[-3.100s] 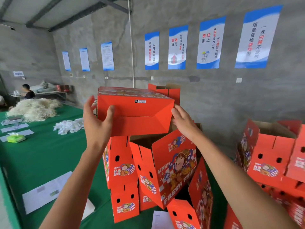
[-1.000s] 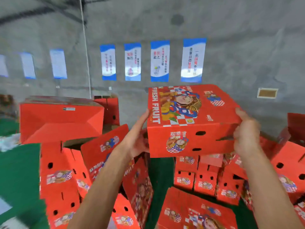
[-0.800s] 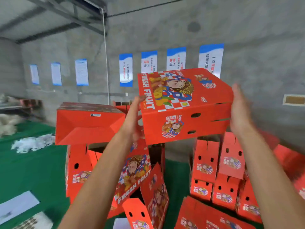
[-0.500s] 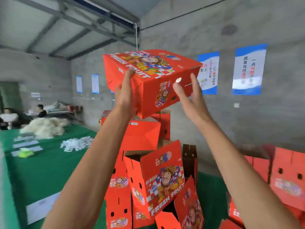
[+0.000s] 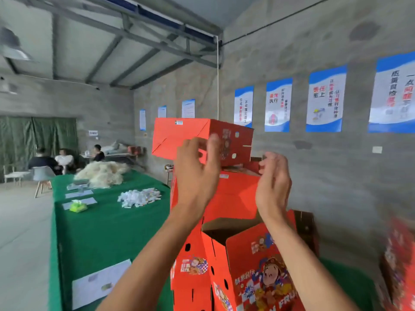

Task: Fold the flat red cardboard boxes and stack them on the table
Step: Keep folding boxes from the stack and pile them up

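The folded red box [image 5: 202,140] tops the stack just beyond my fingers, both my left hand [image 5: 197,173] and right hand [image 5: 272,185] loosely spread, holding nothing.

Hands: two, left [image 5: 197,173] and right [image 5: 272,182].
Wall posters: seven, e.g. [image 5: 325,99].
Seated people: three, e.g. [image 5: 65,158].
Chairs: one showed [image 5: 41,176].
Paper heaps: two, e.g. [image 5: 139,197].
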The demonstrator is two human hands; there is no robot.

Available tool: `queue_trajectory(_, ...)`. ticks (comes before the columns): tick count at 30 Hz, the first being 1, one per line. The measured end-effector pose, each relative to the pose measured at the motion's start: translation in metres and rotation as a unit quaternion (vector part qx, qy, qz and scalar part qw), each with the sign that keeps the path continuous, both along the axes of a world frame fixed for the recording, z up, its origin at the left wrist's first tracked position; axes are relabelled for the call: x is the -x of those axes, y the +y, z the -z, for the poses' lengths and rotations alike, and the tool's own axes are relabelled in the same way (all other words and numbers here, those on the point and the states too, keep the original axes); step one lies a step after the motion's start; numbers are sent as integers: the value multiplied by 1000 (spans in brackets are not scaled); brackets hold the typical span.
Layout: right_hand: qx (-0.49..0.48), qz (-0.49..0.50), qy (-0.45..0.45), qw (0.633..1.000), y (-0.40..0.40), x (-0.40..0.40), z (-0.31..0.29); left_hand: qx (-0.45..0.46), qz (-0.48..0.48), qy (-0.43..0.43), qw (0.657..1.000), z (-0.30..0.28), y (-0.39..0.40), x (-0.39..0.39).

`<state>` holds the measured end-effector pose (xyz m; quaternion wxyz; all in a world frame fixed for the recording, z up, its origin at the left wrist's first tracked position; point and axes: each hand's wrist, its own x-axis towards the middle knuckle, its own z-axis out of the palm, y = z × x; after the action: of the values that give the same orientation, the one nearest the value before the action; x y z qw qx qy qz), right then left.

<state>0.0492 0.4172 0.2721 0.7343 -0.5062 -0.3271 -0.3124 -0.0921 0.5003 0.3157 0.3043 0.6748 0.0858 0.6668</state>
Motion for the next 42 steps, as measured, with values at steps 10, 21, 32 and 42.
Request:
queue_trajectory(10, 72, 34, 65, 995, 1, -39, 16, -42, -33, 59, 997, 13, 27, -47)
queue_trajectory(21, 175, 268, 86, 943, -240, -58, 149, 51, 220, 149, 963, 174, -154, -139)
queue_trajectory(32, 424, 311, 442, 727, -484, 7, 426, 297, 382, 541, 687, 470, -374, -155)
queue_trajectory(42, 482, 241, 618, 572, -556, 40, 536, 64, 127, 730, 668, 565, -330, -169)
